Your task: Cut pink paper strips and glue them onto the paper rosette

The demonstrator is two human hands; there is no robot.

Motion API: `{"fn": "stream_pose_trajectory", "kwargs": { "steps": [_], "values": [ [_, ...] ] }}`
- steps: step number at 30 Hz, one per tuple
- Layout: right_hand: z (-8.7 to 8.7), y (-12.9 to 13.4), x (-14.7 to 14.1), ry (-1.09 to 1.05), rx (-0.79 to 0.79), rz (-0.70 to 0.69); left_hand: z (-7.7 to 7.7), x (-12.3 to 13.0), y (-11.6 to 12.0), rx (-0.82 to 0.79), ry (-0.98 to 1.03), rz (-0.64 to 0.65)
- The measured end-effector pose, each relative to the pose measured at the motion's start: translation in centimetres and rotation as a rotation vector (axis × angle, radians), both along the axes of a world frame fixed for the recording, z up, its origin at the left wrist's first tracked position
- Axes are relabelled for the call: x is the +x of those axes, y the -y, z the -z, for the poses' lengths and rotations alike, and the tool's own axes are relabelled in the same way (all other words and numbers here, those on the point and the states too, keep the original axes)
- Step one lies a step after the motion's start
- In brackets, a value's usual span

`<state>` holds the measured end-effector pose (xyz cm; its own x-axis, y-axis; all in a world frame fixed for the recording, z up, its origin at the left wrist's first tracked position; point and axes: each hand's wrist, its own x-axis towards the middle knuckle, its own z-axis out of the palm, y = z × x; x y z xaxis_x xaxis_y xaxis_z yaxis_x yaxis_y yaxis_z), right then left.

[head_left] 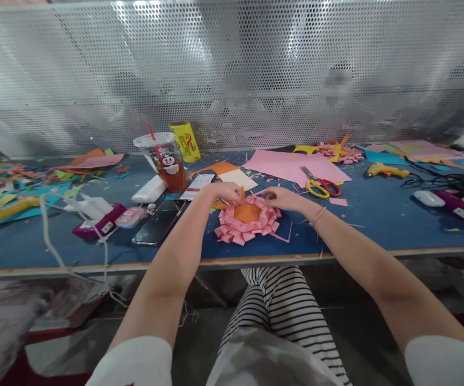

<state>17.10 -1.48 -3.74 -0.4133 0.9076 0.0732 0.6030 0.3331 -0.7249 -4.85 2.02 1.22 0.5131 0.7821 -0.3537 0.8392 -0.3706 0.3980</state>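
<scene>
A pink paper flower point(243, 234) with fringed, folded petals and an orange centre point(248, 213) lies on the blue table in front of me. My left hand point(232, 192) is closed at its far left edge, fingers bent down onto the petals. At the far right edge, my right hand point(283, 199) pinches the pink fringe. Thumb and fingertips of both hands are partly hidden, so their exact hold is hard to see. An orange paper strip shows beside my left fingers. Thin pink offcuts lie to the flower's right.
Behind my right hand lie scissors point(322, 185) on a pink sheet point(280, 165). A drink cup point(172, 167), a phone point(160, 222) and a purple power strip point(100, 221) stand left. Yellow glue gun point(388, 170) lies right. A perforated metal panel point(215, 64) rises behind the table.
</scene>
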Motion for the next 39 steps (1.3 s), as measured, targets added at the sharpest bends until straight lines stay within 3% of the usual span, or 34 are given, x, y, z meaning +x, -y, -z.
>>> {"fn": "stream_pose_trajectory", "kwargs": {
  "steps": [6,13,16,19,22,26,33,39],
  "values": [
    [0.0,0.0,-0.1,-0.103,-0.028,-0.068,-0.2,0.0,0.2,0.028,0.056,0.009],
    [0.0,-0.4,0.0,-0.242,0.018,0.14,-1.1,0.8,1.0,0.202,0.239,-0.022],
    [-0.1,-0.4,0.3,-0.252,-0.077,0.127,-0.9,1.1,1.0,0.229,0.308,0.011],
    [-0.3,-0.1,0.6,-0.195,-0.159,-0.014,-0.5,1.3,1.0,0.174,0.193,0.108],
    [-0.3,0.2,0.5,-0.121,-0.12,-0.141,-0.2,1.4,0.9,0.136,0.022,0.214],
    [-0.3,0.3,0.1,-0.112,-0.045,-0.156,0.0,1.6,0.8,0.118,-0.02,0.214],
    [-0.1,0.1,-0.4,-0.277,-0.019,-0.09,-0.3,1.7,0.8,0.074,0.12,0.171],
    [-0.1,-0.4,-0.1,-0.313,0.003,-0.065,-0.8,1.6,1.5,-0.146,0.317,0.208]
  ]
}}
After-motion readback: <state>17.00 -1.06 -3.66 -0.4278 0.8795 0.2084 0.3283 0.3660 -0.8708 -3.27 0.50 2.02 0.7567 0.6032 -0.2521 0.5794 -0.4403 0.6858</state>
